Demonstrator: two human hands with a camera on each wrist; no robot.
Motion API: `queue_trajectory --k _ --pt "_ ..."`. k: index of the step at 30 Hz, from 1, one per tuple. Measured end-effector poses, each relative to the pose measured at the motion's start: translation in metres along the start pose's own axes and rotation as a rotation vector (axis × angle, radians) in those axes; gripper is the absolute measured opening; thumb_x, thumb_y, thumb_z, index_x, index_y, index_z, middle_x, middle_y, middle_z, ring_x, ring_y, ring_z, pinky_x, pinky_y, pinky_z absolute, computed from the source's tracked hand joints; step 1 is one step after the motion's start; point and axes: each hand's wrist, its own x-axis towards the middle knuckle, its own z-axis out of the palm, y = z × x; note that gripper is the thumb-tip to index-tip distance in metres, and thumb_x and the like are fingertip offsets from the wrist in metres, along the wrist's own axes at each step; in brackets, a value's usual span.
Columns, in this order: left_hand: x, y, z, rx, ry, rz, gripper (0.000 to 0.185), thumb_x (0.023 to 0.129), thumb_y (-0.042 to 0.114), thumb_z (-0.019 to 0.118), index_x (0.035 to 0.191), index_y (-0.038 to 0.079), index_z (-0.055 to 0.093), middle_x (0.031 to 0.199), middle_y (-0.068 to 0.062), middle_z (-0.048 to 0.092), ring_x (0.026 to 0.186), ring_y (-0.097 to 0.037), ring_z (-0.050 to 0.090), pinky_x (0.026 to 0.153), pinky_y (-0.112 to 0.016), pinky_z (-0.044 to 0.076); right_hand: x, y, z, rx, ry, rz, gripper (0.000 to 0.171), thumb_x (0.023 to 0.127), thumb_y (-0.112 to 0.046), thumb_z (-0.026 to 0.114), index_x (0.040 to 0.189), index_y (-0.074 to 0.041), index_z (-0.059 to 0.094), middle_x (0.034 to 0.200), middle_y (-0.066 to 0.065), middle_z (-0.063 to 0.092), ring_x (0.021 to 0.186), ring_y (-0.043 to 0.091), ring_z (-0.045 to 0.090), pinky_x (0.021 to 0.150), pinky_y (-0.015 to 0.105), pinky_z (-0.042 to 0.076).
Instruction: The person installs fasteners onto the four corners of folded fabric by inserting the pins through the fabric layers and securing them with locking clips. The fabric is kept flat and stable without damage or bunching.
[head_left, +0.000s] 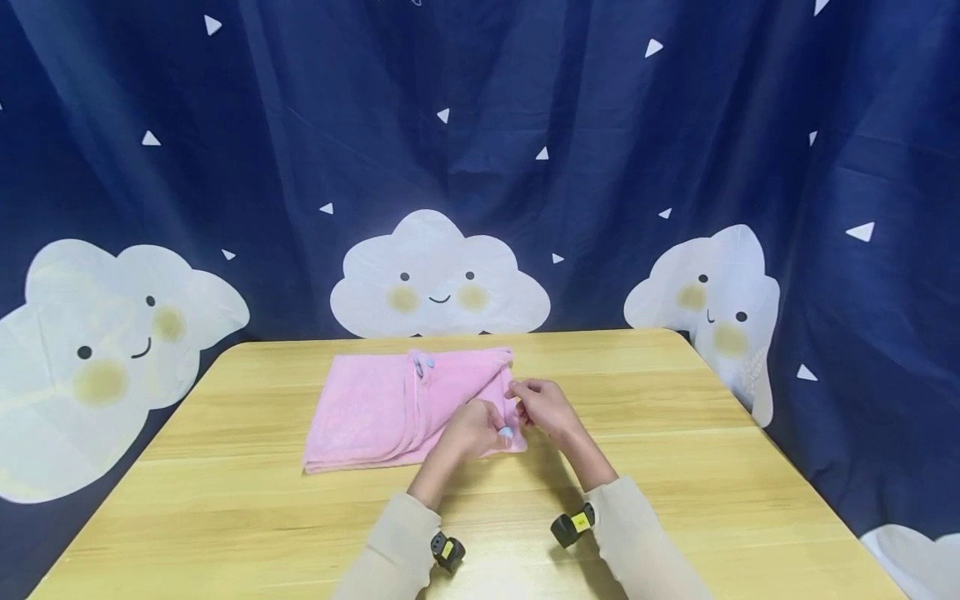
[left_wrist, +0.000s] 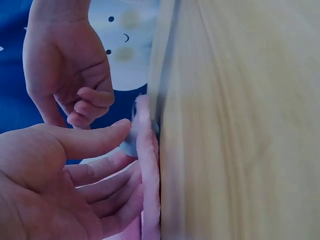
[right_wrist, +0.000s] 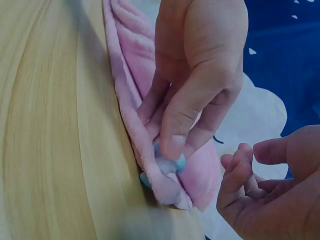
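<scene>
A folded pink plush towel (head_left: 367,408) lies on the table, its right part turned over in a slanting fold. My left hand (head_left: 472,429) pinches a light-blue clip (head_left: 506,432) at the towel's near right corner. In the right wrist view, parts of that clip (right_wrist: 180,163) show on both sides of the towel's edge, with my left thumb over it. Just beyond the right edge, my right hand (head_left: 546,408) hovers with loosely bent fingers. Thumb and index finger of this hand (right_wrist: 275,185) come close together in the right wrist view, and nothing shows between them.
Another small clip-like piece (head_left: 420,367), grey and light blue, sits on the towel's far side near the middle. The wooden table (head_left: 675,467) has rounded far corners. Behind it hangs a dark blue curtain (head_left: 480,158) with white clouds and triangles.
</scene>
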Motion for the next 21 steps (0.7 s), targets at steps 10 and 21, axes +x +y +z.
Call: queue_trajectory --k 10,21 --pt "0.002 -0.008 -0.03 -0.181 0.237 -0.064 0.016 0.089 0.014 0.074 0.103 0.006 0.074 0.098 -0.009 0.075 0.09 -0.023 0.069 0.082 -0.039 0.056 -0.002 -0.002 -0.001 -0.002 -0.012 0.021 0.03 0.101 -0.017 0.054 0.106 0.01 0.068 0.067 0.002 0.054 0.06 0.011 0.049 0.057 0.023 0.042" --pt "0.002 -0.05 -0.066 -0.317 0.57 -0.263 0.055 0.088 0.013 0.071 0.139 0.001 0.054 0.13 -0.023 0.057 0.121 -0.038 0.054 0.107 -0.051 0.042 -0.007 -0.009 0.0 -0.011 -0.016 0.016 0.025 0.099 -0.011 0.053 0.103 0.008 0.069 0.067 0.004 0.054 0.06 0.013 0.047 0.057 0.025 0.041"
